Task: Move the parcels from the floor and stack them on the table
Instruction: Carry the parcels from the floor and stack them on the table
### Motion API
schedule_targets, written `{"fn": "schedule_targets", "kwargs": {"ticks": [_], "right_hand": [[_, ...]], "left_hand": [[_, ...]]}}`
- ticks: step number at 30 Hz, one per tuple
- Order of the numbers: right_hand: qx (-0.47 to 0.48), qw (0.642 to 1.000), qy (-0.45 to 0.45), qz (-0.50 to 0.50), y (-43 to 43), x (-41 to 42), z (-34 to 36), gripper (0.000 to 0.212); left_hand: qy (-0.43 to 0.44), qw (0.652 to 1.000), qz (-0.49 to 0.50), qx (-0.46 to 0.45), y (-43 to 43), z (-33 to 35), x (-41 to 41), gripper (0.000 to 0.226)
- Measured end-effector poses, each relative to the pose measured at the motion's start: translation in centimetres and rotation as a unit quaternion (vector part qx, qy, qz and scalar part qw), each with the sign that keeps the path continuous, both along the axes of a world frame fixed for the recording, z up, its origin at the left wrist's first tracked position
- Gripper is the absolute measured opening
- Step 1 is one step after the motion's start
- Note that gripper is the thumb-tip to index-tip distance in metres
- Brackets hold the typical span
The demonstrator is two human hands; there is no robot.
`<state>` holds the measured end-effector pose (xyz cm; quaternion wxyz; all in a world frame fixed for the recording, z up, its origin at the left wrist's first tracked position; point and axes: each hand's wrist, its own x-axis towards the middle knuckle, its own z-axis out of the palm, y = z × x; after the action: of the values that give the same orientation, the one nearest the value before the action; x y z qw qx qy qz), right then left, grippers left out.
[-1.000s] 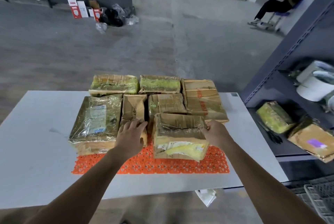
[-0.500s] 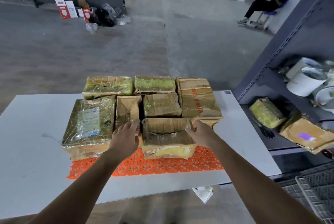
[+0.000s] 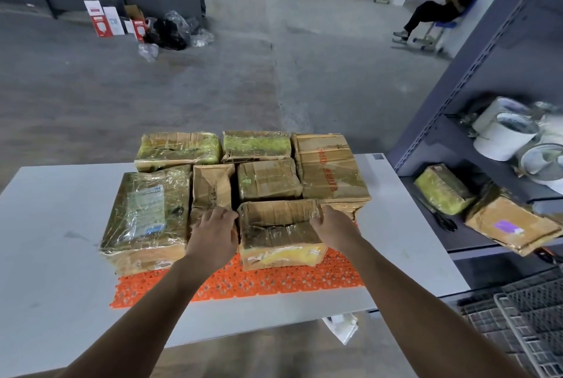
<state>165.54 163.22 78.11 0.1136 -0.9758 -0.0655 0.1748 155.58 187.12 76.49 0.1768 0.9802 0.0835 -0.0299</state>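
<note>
The left hand [image 3: 213, 233] and right hand [image 3: 333, 226] grip opposite sides of a brown tape-wrapped cardboard parcel [image 3: 278, 225], fingers curled over its top edge. It sits on an orange perforated plastic mat [image 3: 243, 283] on the white tabletop [image 3: 61, 255], touching the other wrapped parcels [image 3: 146, 210] behind it.

Parcels [image 3: 146, 213] are glossy wrapped cardboard; orange mat [image 3: 243, 283] seems plastic.
</note>
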Motion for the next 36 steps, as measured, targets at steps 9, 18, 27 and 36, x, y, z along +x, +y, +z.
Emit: {"fn": "schedule_targets", "kwargs": {"ticks": [9,18,27,36], "right_hand": [[0.008,0.998,-0.037,-0.044,-5.2,0.8,0.8,0.017],[0.061,0.992,-0.022,-0.111,-12.6,3.4,0.4,0.036],[0.111,0.991,0.008,-0.079,-13.2,3.4,-0.3,0.044],[0.124,0.990,0.025,-0.070,-13.6,3.9,1.5,0.051]], "left_hand": [[0.008,0.995,-0.080,-0.063,-5.1,1.1,1.1,0.024],[0.127,0.963,-0.066,-0.228,-12.9,2.1,3.4,0.057],[0.149,0.942,-0.005,-0.300,-14.0,2.3,3.3,0.070],[0.086,0.932,0.061,-0.346,-14.8,2.1,2.2,0.058]]}}
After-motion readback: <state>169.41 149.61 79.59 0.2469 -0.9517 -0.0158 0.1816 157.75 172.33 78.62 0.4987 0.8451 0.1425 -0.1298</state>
